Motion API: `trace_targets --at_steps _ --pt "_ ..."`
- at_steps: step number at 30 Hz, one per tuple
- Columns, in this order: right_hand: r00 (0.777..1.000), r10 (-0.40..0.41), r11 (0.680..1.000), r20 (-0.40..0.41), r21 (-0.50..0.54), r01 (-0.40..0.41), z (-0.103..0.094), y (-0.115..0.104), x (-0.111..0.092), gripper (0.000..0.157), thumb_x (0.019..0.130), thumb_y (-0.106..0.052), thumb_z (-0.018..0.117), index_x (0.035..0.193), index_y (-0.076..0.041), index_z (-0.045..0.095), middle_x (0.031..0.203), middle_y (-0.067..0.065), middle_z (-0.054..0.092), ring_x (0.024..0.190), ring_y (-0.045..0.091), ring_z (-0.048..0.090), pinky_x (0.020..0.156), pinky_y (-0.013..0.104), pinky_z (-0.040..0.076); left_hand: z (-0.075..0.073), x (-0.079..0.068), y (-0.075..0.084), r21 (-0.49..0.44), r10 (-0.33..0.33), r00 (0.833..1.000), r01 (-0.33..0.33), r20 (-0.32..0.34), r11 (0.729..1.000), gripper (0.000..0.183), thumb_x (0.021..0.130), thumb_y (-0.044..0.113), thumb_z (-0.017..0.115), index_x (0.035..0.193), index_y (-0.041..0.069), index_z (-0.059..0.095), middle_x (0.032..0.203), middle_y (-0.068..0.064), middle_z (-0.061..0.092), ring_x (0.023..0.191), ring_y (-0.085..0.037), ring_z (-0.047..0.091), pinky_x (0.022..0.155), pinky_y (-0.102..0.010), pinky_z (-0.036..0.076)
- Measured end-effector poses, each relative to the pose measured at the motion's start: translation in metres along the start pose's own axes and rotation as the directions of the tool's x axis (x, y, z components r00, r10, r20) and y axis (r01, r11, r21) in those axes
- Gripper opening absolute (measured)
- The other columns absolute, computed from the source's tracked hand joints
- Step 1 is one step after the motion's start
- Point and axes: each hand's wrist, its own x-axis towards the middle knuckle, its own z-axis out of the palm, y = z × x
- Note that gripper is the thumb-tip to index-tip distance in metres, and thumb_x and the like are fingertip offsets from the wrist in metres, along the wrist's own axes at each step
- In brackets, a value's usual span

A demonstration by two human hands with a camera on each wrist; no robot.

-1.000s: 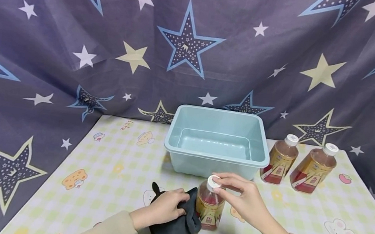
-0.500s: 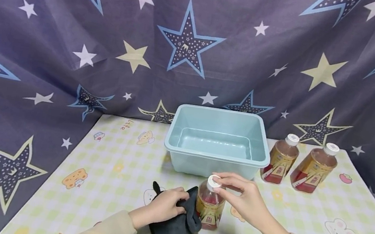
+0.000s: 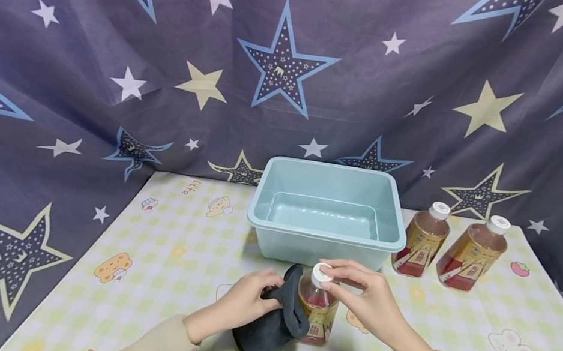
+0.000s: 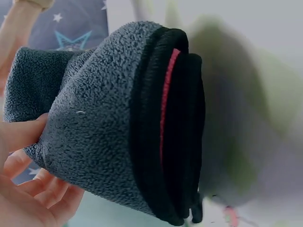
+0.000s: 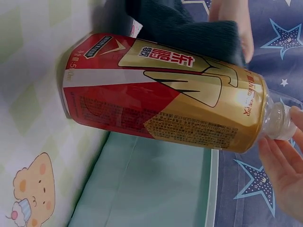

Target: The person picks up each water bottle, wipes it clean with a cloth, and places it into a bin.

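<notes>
A plastic drink bottle (image 3: 315,317) with a red and gold label stands upright on the table in front of the basin. My right hand (image 3: 369,292) pinches its white cap (image 3: 321,274) between thumb and fingers. Against the bottle's left side lies a folded dark grey cloth (image 3: 266,328), which my left hand (image 3: 246,302) grips. In the left wrist view the fuzzy cloth (image 4: 99,113) shows black edging and a thin red strip, the thumb on one face and fingers behind. The right wrist view shows the cloth (image 5: 189,35) touching the bottle (image 5: 161,94) on its label side.
Behind the bottle stands a light blue plastic basin (image 3: 322,248). Two similar bottles (image 3: 420,242) (image 3: 473,255) with white caps stand to its right. A checked cloth with cartoon prints covers the table (image 3: 162,279), and a starry curtain (image 3: 149,113) hangs behind.
My left hand has shifted the cloth up and slightly right, lifting its top edge against the bottle. The right hand stays on the cap, and the bottle stands almost unmoved.
</notes>
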Motion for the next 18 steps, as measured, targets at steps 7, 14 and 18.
trace_targets --at_steps 7,14,18 --pt "1.000 -0.002 1.000 -0.008 -0.016 0.002 0.001 0.000 0.000 0.025 0.071 0.007 0.067 0.094 -0.001 0.066 0.101 0.014 0.062 0.091 0.012 0.059 0.073 0.021 0.048 -0.010 0.003 0.010 -0.060 0.025 0.998 -0.028 -0.052 0.998 0.015 0.072 0.004 0.068 0.082 0.011 0.060 0.080 0.007 0.049 0.065 -0.007 0.042 0.059 -0.020 0.037" --pt "1.000 -0.009 1.000 -0.012 -0.015 0.009 0.002 0.000 -0.001 0.025 0.070 0.008 0.067 0.094 0.000 0.066 0.101 0.015 0.062 0.091 0.012 0.059 0.074 0.021 0.047 -0.012 0.004 0.013 -0.078 0.037 0.996 -0.043 -0.076 0.996 0.014 0.072 0.002 0.068 0.081 0.010 0.061 0.082 0.006 0.053 0.069 -0.007 0.046 0.062 -0.021 0.040" --pt "1.000 -0.008 1.000 -0.013 -0.012 0.008 0.002 0.001 -0.001 0.026 0.070 0.008 0.067 0.094 0.000 0.066 0.101 0.015 0.062 0.091 0.012 0.059 0.074 0.020 0.047 -0.010 0.004 0.013 -0.067 0.051 0.995 -0.057 -0.087 0.996 0.016 0.071 0.000 0.068 0.081 0.010 0.060 0.082 0.006 0.053 0.069 -0.007 0.046 0.061 -0.021 0.040"
